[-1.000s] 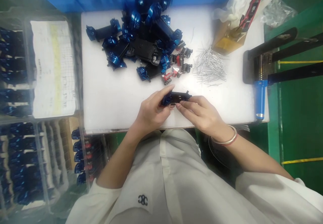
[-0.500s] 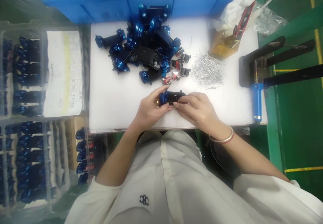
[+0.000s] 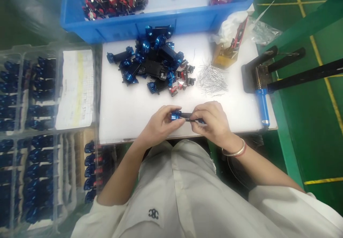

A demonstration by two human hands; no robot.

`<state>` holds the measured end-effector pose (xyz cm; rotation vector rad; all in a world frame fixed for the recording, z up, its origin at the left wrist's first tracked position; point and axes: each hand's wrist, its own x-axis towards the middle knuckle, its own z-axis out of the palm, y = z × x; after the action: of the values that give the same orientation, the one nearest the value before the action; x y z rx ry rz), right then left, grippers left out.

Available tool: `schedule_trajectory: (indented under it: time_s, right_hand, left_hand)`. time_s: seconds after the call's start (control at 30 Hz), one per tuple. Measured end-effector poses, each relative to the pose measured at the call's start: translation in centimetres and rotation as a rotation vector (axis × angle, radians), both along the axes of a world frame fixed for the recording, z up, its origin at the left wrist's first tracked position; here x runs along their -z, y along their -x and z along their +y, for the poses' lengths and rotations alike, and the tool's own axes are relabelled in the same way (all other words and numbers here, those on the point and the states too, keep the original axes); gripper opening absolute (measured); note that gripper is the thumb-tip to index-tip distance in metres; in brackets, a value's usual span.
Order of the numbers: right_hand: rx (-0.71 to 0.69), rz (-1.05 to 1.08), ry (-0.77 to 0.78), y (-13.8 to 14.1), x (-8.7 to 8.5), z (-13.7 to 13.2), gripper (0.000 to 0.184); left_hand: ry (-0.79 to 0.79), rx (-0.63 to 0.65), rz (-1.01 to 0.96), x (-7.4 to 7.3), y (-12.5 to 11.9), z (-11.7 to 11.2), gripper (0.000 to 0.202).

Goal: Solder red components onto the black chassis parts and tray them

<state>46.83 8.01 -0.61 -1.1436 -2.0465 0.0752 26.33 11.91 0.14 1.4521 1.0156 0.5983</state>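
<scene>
Both hands grip one small blue-and-black toy car chassis [image 3: 182,116] just above the near edge of the white table [image 3: 123,113]. My left hand [image 3: 160,123] pinches its blue left end with thumb and fingers. My right hand [image 3: 213,120], a bangle on its wrist, closes over the black right end. Beyond the hands lies a heap of blue and black chassis parts [image 3: 151,64], a few small red and black pieces [image 3: 182,80] and a scatter of thin metal pins [image 3: 211,79].
A blue bin [image 3: 160,20] with red and black parts stands at the table's far edge. Right of it sit a yellow box with plastic bags [image 3: 227,48] and a black press tool with a blue handle [image 3: 261,88]. Clear trays of finished blue parts [image 3: 29,91] fill the left side.
The view has tilted up, so the blue bin now shows. Both hands have turned the chassis and drawn it slightly nearer the table's edge; it now looks edge-on.
</scene>
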Motion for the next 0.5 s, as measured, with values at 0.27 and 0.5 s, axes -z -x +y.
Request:
schedule_trajectory:
  time_s: [0.27,0.5]
  right_hand:
    - [-0.058,0.233,0.257,-0.7,-1.5,-0.8,0.011]
    - [-0.089,0.341,0.433,-0.9,-1.6,-0.9,0.013]
  left_hand:
    - [-0.267,0.095,-0.01,-0.2,-0.3,-0.7,0.036]
    - [-0.062,0.021,-0.124,0.0,-1.4,-1.2,0.018]
